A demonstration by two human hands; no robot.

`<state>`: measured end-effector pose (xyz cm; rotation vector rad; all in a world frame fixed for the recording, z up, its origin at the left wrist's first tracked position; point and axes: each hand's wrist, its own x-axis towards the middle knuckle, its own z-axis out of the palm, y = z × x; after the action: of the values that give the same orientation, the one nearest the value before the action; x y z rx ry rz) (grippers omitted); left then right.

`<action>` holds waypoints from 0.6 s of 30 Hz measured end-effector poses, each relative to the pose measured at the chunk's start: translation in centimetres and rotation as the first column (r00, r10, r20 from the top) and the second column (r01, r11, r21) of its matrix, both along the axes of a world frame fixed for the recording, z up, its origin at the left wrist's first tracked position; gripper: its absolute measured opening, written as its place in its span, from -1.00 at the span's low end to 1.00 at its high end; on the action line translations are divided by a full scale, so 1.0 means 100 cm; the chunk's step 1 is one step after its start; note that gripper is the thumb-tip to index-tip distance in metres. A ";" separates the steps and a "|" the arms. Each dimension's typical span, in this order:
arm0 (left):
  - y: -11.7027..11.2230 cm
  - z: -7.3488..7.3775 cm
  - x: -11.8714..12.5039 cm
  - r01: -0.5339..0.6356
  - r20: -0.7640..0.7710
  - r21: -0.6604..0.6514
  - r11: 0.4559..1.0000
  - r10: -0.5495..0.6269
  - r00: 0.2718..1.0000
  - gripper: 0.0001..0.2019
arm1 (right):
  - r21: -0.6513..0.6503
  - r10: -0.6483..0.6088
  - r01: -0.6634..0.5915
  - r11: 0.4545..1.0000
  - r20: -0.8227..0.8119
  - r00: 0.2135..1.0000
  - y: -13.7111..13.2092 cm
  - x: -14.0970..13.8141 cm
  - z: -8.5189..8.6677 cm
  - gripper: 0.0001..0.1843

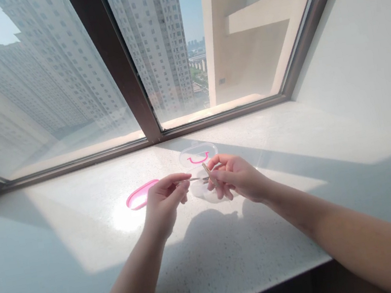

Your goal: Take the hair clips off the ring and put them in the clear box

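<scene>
My left hand (163, 203) pinches a thin metal tool (192, 180) between thumb and fingers, its tip pointing right. Beside it, my right hand (232, 175) is closed around a small brownish stick-like piece (208, 173), and the tool's tip meets it. Both hands hover just above a white stone windowsill (83, 235). Under the right hand lies a white oval tray (203, 195), partly hidden. Just behind the hands stands a clear plastic lid with a pink handle (198, 156).
A pink oval dish (140, 197) lies on the sill to the left of my left hand. A dark-framed window (146, 119) runs along the back, a white wall (372, 62) rises at the right, and the sill's front edge (278, 285) is near me.
</scene>
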<state>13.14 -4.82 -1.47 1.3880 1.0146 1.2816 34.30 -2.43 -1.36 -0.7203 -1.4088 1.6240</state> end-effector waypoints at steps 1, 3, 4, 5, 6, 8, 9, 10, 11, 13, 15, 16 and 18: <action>0.000 0.000 0.000 0.004 0.006 0.003 1.000 -0.004 1.000 -0.86 | -0.003 -0.002 0.002 1.000 0.013 1.000 0.000 0.000 0.000 -0.78; -0.001 0.001 0.001 0.017 0.035 0.003 1.000 -0.017 0.999 -0.85 | -0.011 -0.019 0.019 1.000 0.030 0.999 0.001 -0.001 -0.001 -0.70; -0.001 0.002 0.002 0.022 0.061 -0.006 1.000 -0.021 0.998 -0.85 | -0.013 -0.028 0.028 1.000 0.034 0.999 0.001 -0.001 -0.001 -0.66; -0.001 0.003 0.002 0.022 0.080 -0.021 1.000 -0.020 0.997 -0.83 | -0.011 -0.034 0.034 0.999 0.037 0.999 0.001 -0.002 -0.001 -0.64; -0.002 0.004 0.003 0.016 0.089 -0.038 0.999 -0.013 0.996 -0.81 | -0.006 -0.036 0.036 0.999 0.039 0.999 0.001 -0.002 -0.001 -0.64; -0.002 0.006 0.004 -0.012 0.083 -0.063 0.998 0.017 0.996 -0.79 | 0.014 -0.032 0.031 0.999 0.043 0.999 0.001 -0.002 -0.001 -0.67; -0.001 0.007 0.004 -0.027 0.079 -0.069 0.997 0.033 0.996 -0.78 | 0.024 -0.028 0.027 0.999 0.045 0.999 0.001 -0.002 -0.001 -0.70; -0.001 0.008 0.004 -0.039 0.087 -0.075 0.996 0.045 0.995 -0.75 | 0.030 -0.027 0.025 0.999 0.045 0.999 0.001 -0.002 -0.002 -0.71; -0.001 0.008 0.005 -0.046 0.107 -0.084 0.995 0.055 0.993 -0.69 | 0.033 -0.027 0.026 0.999 0.042 0.999 0.002 -0.002 -0.002 -0.72; 0.001 0.008 0.005 -0.056 0.164 -0.110 0.992 0.074 0.984 -0.57 | 0.033 -0.029 0.028 0.999 0.027 0.999 0.002 -0.001 -0.004 -0.71; 0.002 0.007 0.006 -0.065 0.203 -0.141 0.988 0.093 0.975 -0.55 | 0.033 -0.029 0.028 0.999 0.013 1.000 0.003 -0.001 -0.005 -0.71; 0.003 0.006 0.006 -0.065 0.209 -0.153 0.986 0.096 0.973 -0.58 | 0.034 -0.030 0.030 0.999 0.008 1.000 0.003 0.000 -0.005 -0.71; 0.003 0.005 0.007 -0.048 0.200 -0.167 0.985 0.082 0.976 -0.68 | 0.037 -0.041 0.041 0.998 0.003 0.999 0.004 0.000 -0.005 -0.72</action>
<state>13.81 -4.47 -1.02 1.0828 1.0038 1.3303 34.29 -2.05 -1.87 -0.7270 -1.4145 1.5618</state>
